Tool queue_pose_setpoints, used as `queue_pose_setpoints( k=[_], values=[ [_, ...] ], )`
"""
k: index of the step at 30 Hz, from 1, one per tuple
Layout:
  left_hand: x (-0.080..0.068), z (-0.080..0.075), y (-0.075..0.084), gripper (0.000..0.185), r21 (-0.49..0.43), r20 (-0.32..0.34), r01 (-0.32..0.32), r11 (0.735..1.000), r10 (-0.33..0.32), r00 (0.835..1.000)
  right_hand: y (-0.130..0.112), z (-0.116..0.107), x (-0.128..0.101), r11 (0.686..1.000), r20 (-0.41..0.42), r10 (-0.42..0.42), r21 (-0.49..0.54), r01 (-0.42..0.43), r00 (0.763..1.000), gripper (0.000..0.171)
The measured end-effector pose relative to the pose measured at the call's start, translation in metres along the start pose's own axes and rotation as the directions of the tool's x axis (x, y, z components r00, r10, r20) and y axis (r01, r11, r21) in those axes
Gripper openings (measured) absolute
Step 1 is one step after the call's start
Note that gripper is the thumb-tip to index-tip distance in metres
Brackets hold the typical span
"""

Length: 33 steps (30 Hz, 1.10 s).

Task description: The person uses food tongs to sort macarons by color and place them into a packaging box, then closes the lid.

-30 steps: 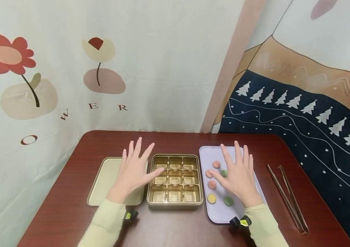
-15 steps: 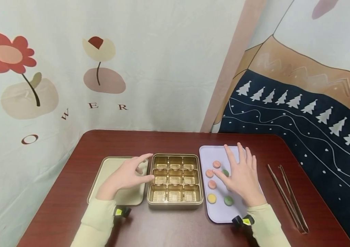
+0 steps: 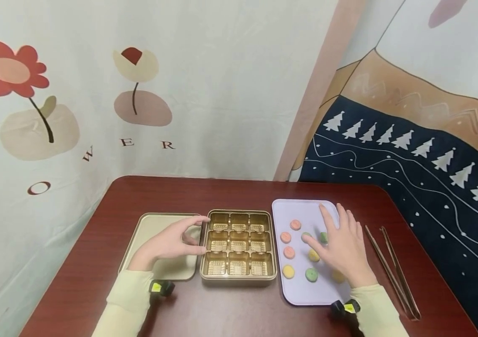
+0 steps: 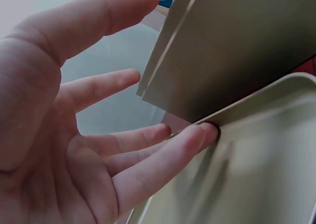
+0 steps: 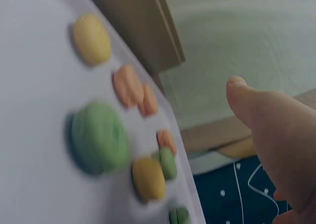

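Gold tin [image 3: 239,276] steadied by my left hand [image 3: 170,242] at its edge, I kept my open right hand [image 3: 343,246] low over the sweets [image 3: 310,274], best approached slowly.

Your left hand [image 4: 74,135] fills the near side of the left wrist view, fingers [image 4: 163,157] spread and nearly straight. One fingertip touches the lower edge of the gold box [image 4: 232,51], where its wall meets the rim of the pale tin lid [image 4: 266,155] lying beneath it.
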<state>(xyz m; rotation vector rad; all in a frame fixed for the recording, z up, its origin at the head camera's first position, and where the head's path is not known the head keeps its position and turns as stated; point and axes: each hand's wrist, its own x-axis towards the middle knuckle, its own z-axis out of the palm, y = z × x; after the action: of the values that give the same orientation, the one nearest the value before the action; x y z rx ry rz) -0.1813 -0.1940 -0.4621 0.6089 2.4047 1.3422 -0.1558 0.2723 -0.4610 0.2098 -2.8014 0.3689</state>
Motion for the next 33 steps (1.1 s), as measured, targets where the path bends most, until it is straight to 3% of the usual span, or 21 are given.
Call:
queue_pose_setpoints(
  k=[6,17,25,33],
  values=[
    [-0.001,0.0,-0.002,0.086,0.003,0.004,-0.034,0.999,0.034,0.999,0.03,-0.01,-0.015,0.999,-0.013,0.042,-0.035,-0.042,0.999,0.096],
    [0.0,0.001,-0.005,0.086,-0.027,-0.018,-0.03,0.999,0.03,0.999,0.085,-0.021,-0.044,0.98,0.041,0.167,-0.115,-0.161,0.985,0.098],
    [0.002,0.001,-0.007,0.085,-0.031,-0.021,-0.044,0.999,0.044,0.999,0.119,-0.022,-0.063,0.96,0.14,0.262,-0.135,-0.243,0.955,0.098],
    [0.002,0.001,-0.006,0.087,-0.046,-0.011,-0.027,0.999,0.027,1.0,0.132,-0.02,-0.068,0.948,0.241,0.308,-0.159,-0.275,0.92,0.098]
  ],
)
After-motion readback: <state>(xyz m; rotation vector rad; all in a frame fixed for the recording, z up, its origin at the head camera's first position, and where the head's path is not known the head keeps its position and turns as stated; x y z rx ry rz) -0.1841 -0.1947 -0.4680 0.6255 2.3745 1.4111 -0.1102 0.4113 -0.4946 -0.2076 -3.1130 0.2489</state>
